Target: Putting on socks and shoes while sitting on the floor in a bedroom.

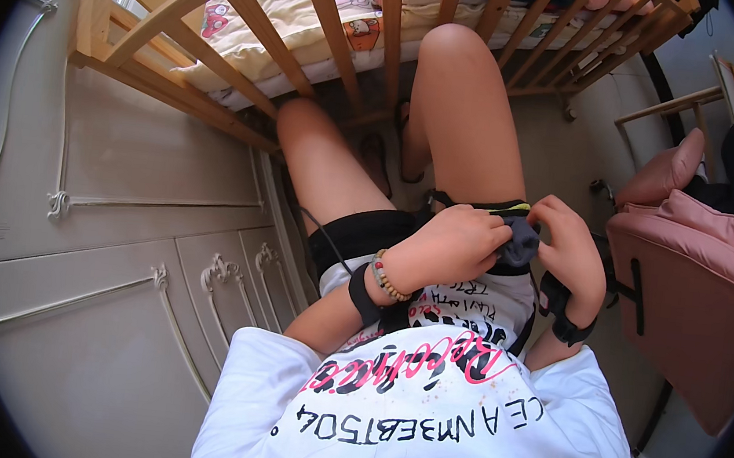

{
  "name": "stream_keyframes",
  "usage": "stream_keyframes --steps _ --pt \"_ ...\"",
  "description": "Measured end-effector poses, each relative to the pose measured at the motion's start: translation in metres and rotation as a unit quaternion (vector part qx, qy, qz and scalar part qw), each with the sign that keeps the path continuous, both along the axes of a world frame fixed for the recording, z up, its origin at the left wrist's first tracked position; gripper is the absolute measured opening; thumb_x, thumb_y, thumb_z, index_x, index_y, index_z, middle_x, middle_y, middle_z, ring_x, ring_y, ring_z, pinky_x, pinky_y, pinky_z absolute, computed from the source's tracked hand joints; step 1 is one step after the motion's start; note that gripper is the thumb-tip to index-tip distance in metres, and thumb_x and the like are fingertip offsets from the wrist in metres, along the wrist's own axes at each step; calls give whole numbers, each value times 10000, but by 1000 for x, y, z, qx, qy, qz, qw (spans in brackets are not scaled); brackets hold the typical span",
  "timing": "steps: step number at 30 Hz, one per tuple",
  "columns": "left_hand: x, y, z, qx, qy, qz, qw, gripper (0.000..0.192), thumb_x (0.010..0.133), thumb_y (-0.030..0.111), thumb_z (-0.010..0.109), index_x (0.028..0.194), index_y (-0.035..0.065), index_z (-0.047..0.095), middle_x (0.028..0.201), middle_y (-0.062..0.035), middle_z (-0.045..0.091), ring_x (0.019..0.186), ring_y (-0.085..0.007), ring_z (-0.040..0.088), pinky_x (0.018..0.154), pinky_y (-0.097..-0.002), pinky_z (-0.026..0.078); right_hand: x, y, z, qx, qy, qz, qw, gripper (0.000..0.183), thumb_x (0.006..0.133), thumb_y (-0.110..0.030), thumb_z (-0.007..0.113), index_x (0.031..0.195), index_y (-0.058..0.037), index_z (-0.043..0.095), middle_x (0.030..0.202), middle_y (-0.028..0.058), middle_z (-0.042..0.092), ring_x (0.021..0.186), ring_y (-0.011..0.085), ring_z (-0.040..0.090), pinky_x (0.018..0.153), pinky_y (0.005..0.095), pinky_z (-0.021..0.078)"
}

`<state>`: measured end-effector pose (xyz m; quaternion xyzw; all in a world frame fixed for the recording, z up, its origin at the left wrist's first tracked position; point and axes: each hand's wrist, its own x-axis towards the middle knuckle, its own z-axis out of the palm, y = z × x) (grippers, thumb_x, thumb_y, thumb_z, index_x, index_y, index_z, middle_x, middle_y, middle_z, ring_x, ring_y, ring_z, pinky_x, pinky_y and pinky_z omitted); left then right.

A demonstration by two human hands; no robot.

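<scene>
A small bunched dark grey cloth [522,241], possibly a sock, lies over my lap near the top of my right thigh. My left hand [461,245], with a bead bracelet and a black strap at its wrist, grips the cloth's left side with curled fingers. On the other side, my right hand [562,231] has its thumb and fingertips at the cloth's edge, and a black strap with a small device circles that wrist. Just beyond the cloth shows a black edge with a yellow strip [511,208]. Part of the cloth is hidden behind my fingers.
A wooden crib [392,39] with patterned bedding [275,8] stands before my knees. Pale cabinet doors [104,270] with raised trim are on the left. To the right is a pink padded chair [672,291] with clothes on it. A thin black cable [329,240] runs toward my left wrist.
</scene>
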<state>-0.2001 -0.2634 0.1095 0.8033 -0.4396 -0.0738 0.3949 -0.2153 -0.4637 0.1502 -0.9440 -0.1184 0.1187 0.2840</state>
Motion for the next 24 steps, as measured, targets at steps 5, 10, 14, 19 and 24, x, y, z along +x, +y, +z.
stream_keyframes --steps 5,10,14,19,24 --pt "5 1 -6 -21 9 11 1000 142 707 89 590 823 25 540 789 -126 572 767 -311 576 689 -404 462 7 6 7 -21 7 -13 1000 181 690 -71 606 842 21 573 883 147 557 844 333 562 731 356 445" --pt "8 13 -1 -39 29 22 999 170 708 91 603 853 34 536 774 -118 556 755 -305 569 669 -401 460 19 11 19 -40 -25 33 998 150 740 -77 614 871 -13 578 895 120 576 829 328 572 731 394 451" --pt "19 28 12 -74 -17 76 994 266 692 66 635 940 27 548 810 -116 573 773 -301 574 670 -391 462 45 23 33 24 -113 39 992 155 744 -23 598 889 -15 545 975 113 606 874 321 585 748 384 460" --pt "50 63 45 -89 -86 162 979 319 697 32 624 1009 31 556 823 -125 589 773 -310 592 669 -384 469 93 47 57 131 -278 113 945 189 729 45 558 904 -2 503 985 144 614 885 337 593 758 388 466" --pt "91 102 97 -112 -194 285 932 478 697 -59 574 1162 47 538 899 -156 611 819 -350 599 698 -398 490 146 70 79 244 -293 134 915 147 825 10 527 964 -32 504 783 157 561 725 349 580 644 334 451"
